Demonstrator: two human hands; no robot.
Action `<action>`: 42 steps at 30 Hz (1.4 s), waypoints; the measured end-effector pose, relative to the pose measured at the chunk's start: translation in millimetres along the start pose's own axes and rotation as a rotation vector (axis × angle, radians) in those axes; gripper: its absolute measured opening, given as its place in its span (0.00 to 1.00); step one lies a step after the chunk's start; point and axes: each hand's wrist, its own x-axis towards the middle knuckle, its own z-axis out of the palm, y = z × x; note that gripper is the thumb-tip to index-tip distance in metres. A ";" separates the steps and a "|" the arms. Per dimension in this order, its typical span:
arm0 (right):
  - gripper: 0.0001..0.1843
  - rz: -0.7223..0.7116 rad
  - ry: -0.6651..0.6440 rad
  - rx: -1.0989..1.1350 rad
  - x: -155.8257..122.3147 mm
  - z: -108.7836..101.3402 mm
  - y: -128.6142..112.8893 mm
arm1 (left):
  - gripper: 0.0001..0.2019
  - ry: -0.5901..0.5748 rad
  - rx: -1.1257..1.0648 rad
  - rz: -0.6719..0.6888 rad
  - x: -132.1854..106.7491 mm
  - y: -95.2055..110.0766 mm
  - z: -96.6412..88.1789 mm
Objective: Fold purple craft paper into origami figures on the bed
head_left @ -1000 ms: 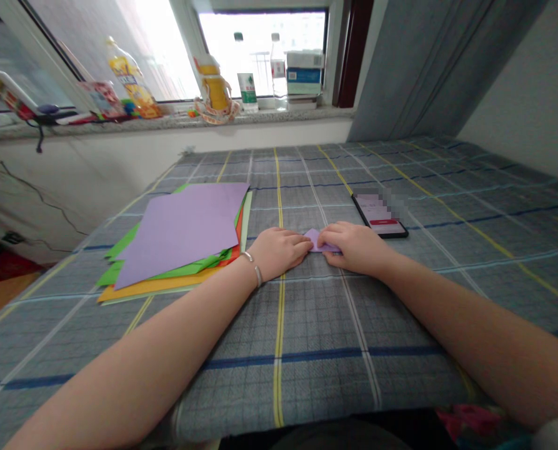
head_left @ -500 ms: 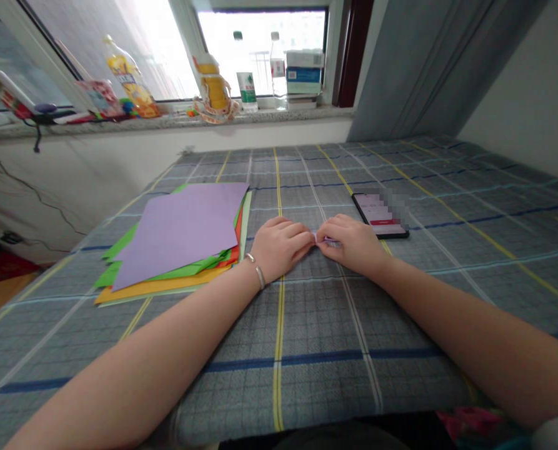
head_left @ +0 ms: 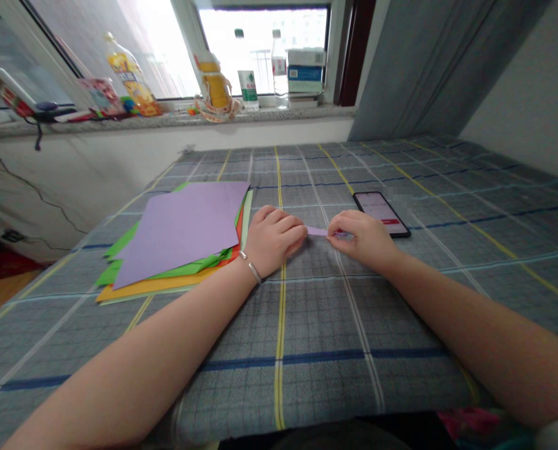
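Hands [head_left: 274,240] [head_left: 360,239] at a purple paper strip [head_left: 317,231] — checked cloth [head_left: 307,325], windowsill [head_left: 166,119] beyond.

Grey-blue plaid cloth-covered surface [head_left: 316,331], stack of coloured craft paper [head_left: 175,240] at left, smartphone [head_left: 382,214] lying face-up at right

The purple paper strip [head_left: 317,231] and the stacked paper sheets [head_left: 180,234] on the left looked matt, the plaid cloth [head_left: 279,350] was woven, the phone screen [head_left: 380,211] was glossy, and the bangle [head_left: 251,272] was smooth metal.
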 end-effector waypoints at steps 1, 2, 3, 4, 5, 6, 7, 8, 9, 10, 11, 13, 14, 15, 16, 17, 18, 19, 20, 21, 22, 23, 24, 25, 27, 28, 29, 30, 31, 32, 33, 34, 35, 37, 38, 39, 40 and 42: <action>0.04 0.013 0.003 0.008 -0.2 -1.3 1.2 | 0.10 0.001 0.000 -0.014 -0.7 -1.2 0.3; 0.04 0.026 0.009 0.012 -0.4 -2.7 2.4 | 0.10 0.001 -0.001 -0.027 -1.3 -2.3 0.5; 0.04 0.039 0.015 0.014 -0.6 -4.2 3.6 | 0.10 0.000 -0.002 -0.037 -1.8 -3.4 0.6; 0.04 0.053 0.023 0.012 -0.9 -5.6 4.7 | 0.10 0.001 -0.005 -0.046 -2.3 -4.5 0.5; 0.04 0.066 0.029 0.009 -1.2 -6.9 5.8 | 0.10 0.004 -0.008 -0.053 -2.7 -5.4 0.4; 0.04 0.079 0.034 0.006 -1.5 -8.1 6.8 | 0.10 0.009 -0.013 -0.057 -3.0 -6.1 0.2; 0.04 0.089 0.034 0.005 -1.9 -9.2 7.5 | 0.09 0.013 -0.018 -0.059 -3.1 -6.7 -0.2; 0.04 0.096 0.034 0.006 -2.3 -10.2 8.1 | 0.09 0.020 -0.022 -0.059 -3.2 -7.0 -0.5; 0.04 0.102 0.033 0.007 -2.9 -10.9 8.3 | 0.09 0.028 -0.025 -0.059 -3.2 -7.1 -0.8; 0.04 0.109 0.034 0.006 -3.4 -11.4 8.3 | 0.09 0.036 -0.026 -0.061 -3.1 -7.0 -1.1; 0.04 0.115 0.039 0.003 -4.0 -11.7 8.0 | 0.09 0.042 -0.028 -0.068 -3.0 -6.8 -1.2; 0.05 0.129 0.057 -0.013 -5.1 -11.8 7.1 | 0.09 0.047 -0.045 -0.084 -2.8 -6.3 -1.1; 0.05 0.139 0.067 -0.025 -5.6 -11.6 6.5 | 0.09 0.046 -0.062 -0.089 -2.8 -6.0 -0.9; 0.06 0.153 0.075 -0.039 -6.0 -11.5 6.1 | 0.09 0.043 -0.081 -0.091 -2.9 -5.8 -0.5; 0.07 0.170 0.079 -0.054 -6.2 -11.3 5.7 | 0.09 0.042 -0.097 -0.088 -3.2 -5.8 0.0; 0.07 0.189 0.079 -0.072 -6.3 -11.3 5.5 | 0.09 0.041 -0.109 -0.085 -3.5 -5.9 0.5; 0.08 0.203 0.075 -0.092 -6.3 -11.5 5.3 | 0.09 0.041 -0.112 -0.081 -3.8 -6.1 1.0; 0.09 0.205 0.068 -0.113 -6.2 -11.7 5.1 | 0.09 0.038 -0.110 -0.079 -4.2 -6.4 1.5; 0.09 0.195 0.060 -0.138 -5.9 -11.9 4.7 | 0.09 0.034 -0.102 -0.077 -4.5 -6.7 1.9; 0.09 0.174 0.048 -0.167 -5.5 -12.1 4.1 | 0.09 0.026 -0.092 -0.072 -4.8 -7.0 2.3; 0.09 0.148 0.037 -0.196 -5.0 -12.1 3.0 | 0.10 0.016 -0.081 -0.065 -5.0 -7.0 2.5; 0.08 0.121 0.029 -0.223 -4.4 -11.8 1.5 | 0.10 0.007 -0.070 -0.056 -5.0 -6.8 2.7; 0.07 0.095 0.026 -0.241 -3.8 -11.1 -0.7 | 0.10 0.001 -0.059 -0.048 -5.0 -6.1 2.7; 0.05 0.071 0.025 -0.252 -3.2 -9.9 -3.4 | 0.10 -0.003 -0.051 -0.040 -4.7 -5.1 2.7; 0.04 0.007 0.023 -0.258 -2.3 -6.6 -10.2 | 0.10 -0.005 -0.046 -0.016 -3.7 -1.6 2.3; 0.07 -0.032 0.017 -0.266 -1.9 -4.7 -13.9 | 0.09 0.000 -0.045 0.002 -2.8 0.6 1.9; 0.08 -0.074 0.006 -0.283 -1.7 -2.8 -17.6 | 0.09 0.009 -0.044 0.023 -1.8 3.0 1.4; 0.08 -0.106 -0.005 -0.306 -1.4 -1.1 -21.1 | 0.08 0.024 -0.040 0.046 -0.7 5.3 0.8; 0.08 -0.126 -0.017 -0.329 -1.3 0.2 -24.0 | 0.07 0.044 -0.035 0.065 0.5 7.5 0.2; 0.09 -0.134 -0.025 -0.346 -1.2 1.1 -26.3 | 0.07 0.067 -0.028 0.075 1.7 9.5 -0.5; 0.10 -0.132 -0.032 -0.358 -1.1 1.7 -27.9 | 0.06 0.087 -0.025 0.077 2.7 11.0 -1.1; 0.10 -0.127 -0.035 -0.364 -1.1 2.1 -28.7 | 0.06 0.102 -0.025 0.074 3.6 12.1 -1.6; 0.11 -0.122 -0.036 -0.363 -1.1 2.2 -28.9 | 0.05 0.111 -0.030 0.070 4.2 12.9 -2.0; 0.11 -0.118 -0.039 -0.353 -1.2 2.7 -27.9 | 0.05 0.110 -0.043 0.064 4.8 13.5 -2.1; 0.11 -0.117 -0.040 -0.345 -1.2 3.1 -27.2 | 0.05 0.105 -0.047 0.066 4.8 13.6 -2.0; 0.11 -0.115 -0.043 -0.335 -1.2 3.7 -26.5 | 0.05 0.099 -0.049 0.069 4.8 13.5 -1.8; 0.11 -0.110 -0.045 -0.325 -1.3 4.4 -26.0 | 0.05 0.095 -0.047 0.071 4.7 13.3 -1.5; 0.11 -0.093 -0.047 -0.299 -1.4 5.8 -25.6 | 0.05 0.090 -0.043 0.076 4.6 12.9 -1.0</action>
